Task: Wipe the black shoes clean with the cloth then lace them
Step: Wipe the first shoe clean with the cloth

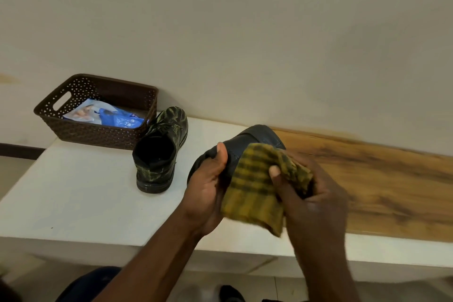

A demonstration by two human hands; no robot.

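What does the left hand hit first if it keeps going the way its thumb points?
Probably nothing new: the left hand already grips the held black shoe. Past its toe the line looks free up to the wall, though depth is unclear.

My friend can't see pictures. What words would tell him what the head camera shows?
A person's left hand holds a black shoe above a white table while the right hand grips a yellow checked cloth against it. The other shoe stands on the table beside a brown basket holding a blue packet.
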